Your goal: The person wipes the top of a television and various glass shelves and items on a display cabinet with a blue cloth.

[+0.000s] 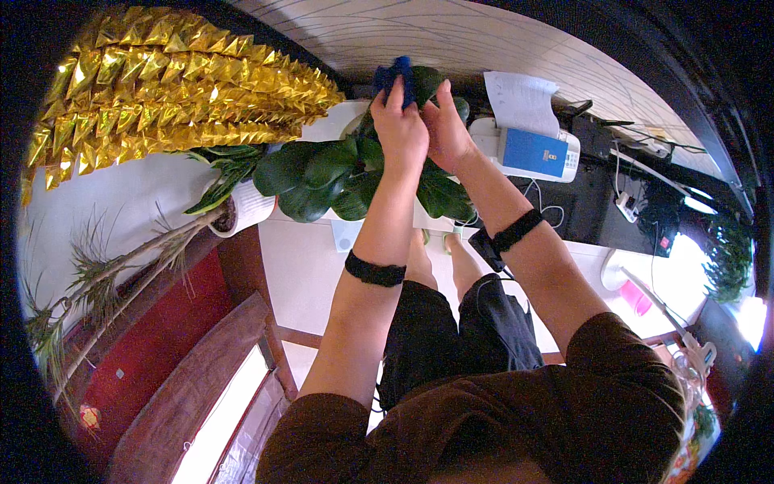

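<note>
My left hand (401,130) holds a bunched blue cloth (396,81) between its fingers, at the top middle of the head view. Just right of it, my right hand (448,136) is at a broad green leaf (427,83); its thumb points up, and the palm side and other fingers are partly hidden, so its grip cannot be told. The cloth lies against or close beside this leaf. Below and around both hands spread more large, dark green leaves of the potted plant (332,163). Both wrists or forearms wear black bands.
Gold foil garlands (181,91) hang at the upper left, above a white pot (251,206) with a thin-stemmed plant. On the right are a white device (568,158) with a blue booklet (533,152), a paper sheet (521,100), cables and a power strip (626,207).
</note>
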Motion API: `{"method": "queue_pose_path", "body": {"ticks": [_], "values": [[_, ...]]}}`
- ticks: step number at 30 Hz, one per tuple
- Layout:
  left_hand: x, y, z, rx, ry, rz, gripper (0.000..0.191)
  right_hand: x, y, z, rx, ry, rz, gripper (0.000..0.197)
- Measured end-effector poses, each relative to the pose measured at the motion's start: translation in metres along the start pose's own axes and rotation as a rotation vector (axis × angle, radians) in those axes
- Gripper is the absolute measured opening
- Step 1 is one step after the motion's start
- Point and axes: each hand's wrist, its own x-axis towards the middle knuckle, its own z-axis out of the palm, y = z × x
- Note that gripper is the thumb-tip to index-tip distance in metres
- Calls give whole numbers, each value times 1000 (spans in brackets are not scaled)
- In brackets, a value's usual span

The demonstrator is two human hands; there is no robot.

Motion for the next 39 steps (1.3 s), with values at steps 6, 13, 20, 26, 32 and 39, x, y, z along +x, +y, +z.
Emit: {"method": "queue_pose_path", "body": {"ticks": [6, 13, 20, 26, 32, 39], "values": [[-21, 29, -9, 93, -19, 211, 40, -10, 9, 3, 144, 7, -23, 78], [-32, -51, -44, 144, -46, -65, 43, -10, 6, -7, -61, 24, -198, 82], [-115, -29, -114, -776, 325, -414, 36, -34, 0, -47, -199, 50, -263, 59], [-192, -18, -140, -916, 155, -625, 35, -107, 75, -10, -463, -212, -61, 52], [-228, -25, -153, -1111, -79, -659, 70, -130, 138, 13, -793, -117, 95, 66], [-206, -50, -218, -576, -284, -785, 62, -123, 172, 25, -805, -134, 101, 60]]}}
